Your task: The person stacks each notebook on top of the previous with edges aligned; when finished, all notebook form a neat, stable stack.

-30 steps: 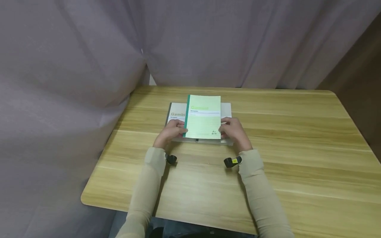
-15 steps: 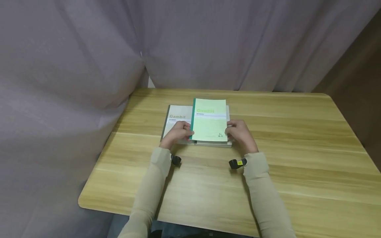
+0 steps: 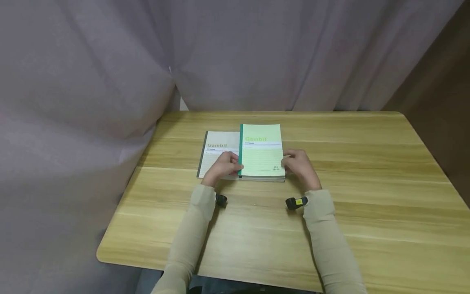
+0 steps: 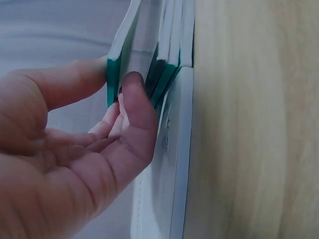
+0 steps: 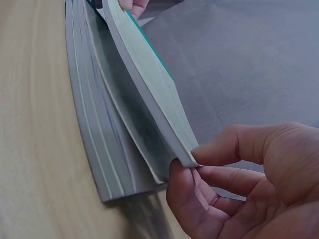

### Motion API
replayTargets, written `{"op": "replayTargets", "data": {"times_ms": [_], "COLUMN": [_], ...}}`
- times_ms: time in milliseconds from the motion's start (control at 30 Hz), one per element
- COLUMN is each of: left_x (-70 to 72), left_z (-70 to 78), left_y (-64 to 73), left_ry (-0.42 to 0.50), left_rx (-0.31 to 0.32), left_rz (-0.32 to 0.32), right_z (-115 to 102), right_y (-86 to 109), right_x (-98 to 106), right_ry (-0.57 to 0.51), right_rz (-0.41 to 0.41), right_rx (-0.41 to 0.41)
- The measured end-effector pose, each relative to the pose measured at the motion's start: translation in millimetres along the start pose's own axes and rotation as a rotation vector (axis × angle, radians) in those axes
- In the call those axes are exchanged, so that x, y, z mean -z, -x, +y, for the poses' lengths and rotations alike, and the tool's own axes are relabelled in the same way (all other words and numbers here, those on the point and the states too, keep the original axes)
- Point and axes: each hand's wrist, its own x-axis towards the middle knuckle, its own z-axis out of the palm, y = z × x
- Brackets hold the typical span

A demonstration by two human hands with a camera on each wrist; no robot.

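Observation:
A pale green notebook [image 3: 261, 157] with a dark green spine is held level by both hands, just above a stack of notebooks [image 5: 94, 124]. My left hand [image 3: 225, 164] pinches its spine side near the lower corner, thumb on top and fingers beneath. At the opposite lower corner my right hand [image 3: 299, 164] pinches the edge the same way. In both wrist views a gap shows between this notebook and the ones below. A grey-white notebook [image 3: 214, 161] marked "Gambit" lies to the left, partly behind my left hand.
The wooden table [image 3: 367, 171] spreads out on both sides of the notebooks. A grey curtain [image 3: 249, 53] hangs behind its far edge and along the left. Each wrist wears a small black camera [image 3: 295, 203].
Both hands have carried the green notebook to the right and lower toward the stack. More of the grey-white notebook shows on the left. The head view has shifted slightly.

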Motion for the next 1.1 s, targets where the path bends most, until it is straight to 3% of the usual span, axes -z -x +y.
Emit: {"op": "replayTargets", "data": {"times_ms": [500,800,1100], "left_x": [-4.9,-5.9,-9.5], "left_z": [6.6,8.1,7.0], "left_y": [7.9,5.4,7.3], "left_ry": [-0.203,-0.309,-0.345], "left_rx": [-0.010,-0.041,-0.029], "left_rz": [0.082,0.107,0.116], "right_z": [10.9,7.1,9.7], "right_y": [-2.0,-1.8,0.4], "right_x": [-6.3,-4.8,-5.0], "right_ry": [-0.062,-0.056,-0.018], "right_rz": [-0.008,-0.020,-0.030], "right_rx": [-0.047,-0.049,-0.046]}}
